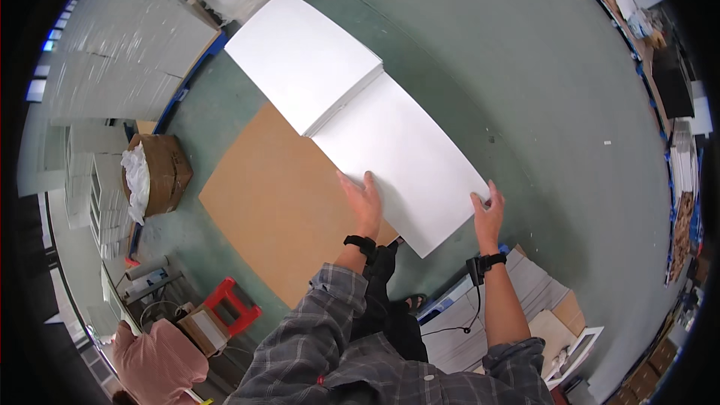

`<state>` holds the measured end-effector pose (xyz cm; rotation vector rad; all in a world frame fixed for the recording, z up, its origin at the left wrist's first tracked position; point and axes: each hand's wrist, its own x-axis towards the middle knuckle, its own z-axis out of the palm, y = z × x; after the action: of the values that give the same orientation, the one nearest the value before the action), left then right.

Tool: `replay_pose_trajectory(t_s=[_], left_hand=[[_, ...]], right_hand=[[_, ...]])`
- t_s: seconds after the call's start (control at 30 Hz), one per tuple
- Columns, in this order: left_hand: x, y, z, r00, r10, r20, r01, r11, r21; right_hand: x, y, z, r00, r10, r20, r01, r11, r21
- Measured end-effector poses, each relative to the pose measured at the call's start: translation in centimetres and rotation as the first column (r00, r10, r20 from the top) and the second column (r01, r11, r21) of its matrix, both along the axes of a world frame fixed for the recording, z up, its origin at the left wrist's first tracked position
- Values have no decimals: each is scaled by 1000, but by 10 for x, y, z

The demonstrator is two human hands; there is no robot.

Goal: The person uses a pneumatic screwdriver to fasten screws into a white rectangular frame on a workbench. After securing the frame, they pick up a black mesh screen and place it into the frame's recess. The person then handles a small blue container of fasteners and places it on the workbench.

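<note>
A large white sheet (409,161) lies in front of me, its far end against a thicker stack of white sheets (304,60). At its left edge is my left hand (364,206), thumb over the white surface and fingers along the side, gripping the edge. My right hand (489,217) grips the near right corner, thumb on top and fingers around the outer edge. Whether one sheet or several lie between my hands, I cannot tell. Beneath and to the left spreads a big brown board (262,195).
At the left stand a brown carton (169,172) with white plastic, wrapped stacks (127,45) and a red stool (231,307). A person in pink (161,360) is at the lower left. A loaded pallet (480,315) stands near my right forearm; more goods line the far right.
</note>
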<state>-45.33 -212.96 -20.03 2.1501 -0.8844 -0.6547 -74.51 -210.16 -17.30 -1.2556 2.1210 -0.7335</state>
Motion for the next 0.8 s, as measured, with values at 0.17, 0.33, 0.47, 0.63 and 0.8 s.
replay_pose_trajectory(t_s=[0.17,0.33,0.47,0.63,0.8], left_hand=[[10,7,23,991,15,-135,-19,999,-28],[23,55,3,953,37,-301,-83,986,-142],[46,147,-53,900,-90,-426,120,992,44],[93,295,-40,859,-109,-501,220,961,169],[143,456,-103,916,75,-394,38,962,271]], right_hand=[[-6,8,5,992,-100,70,98,995,36],[-31,59,13,973,-155,173,140,986,94],[-52,133,25,946,-36,322,-98,915,390],[-59,220,22,929,37,369,-252,793,555],[-36,251,57,897,141,419,-363,776,515]])
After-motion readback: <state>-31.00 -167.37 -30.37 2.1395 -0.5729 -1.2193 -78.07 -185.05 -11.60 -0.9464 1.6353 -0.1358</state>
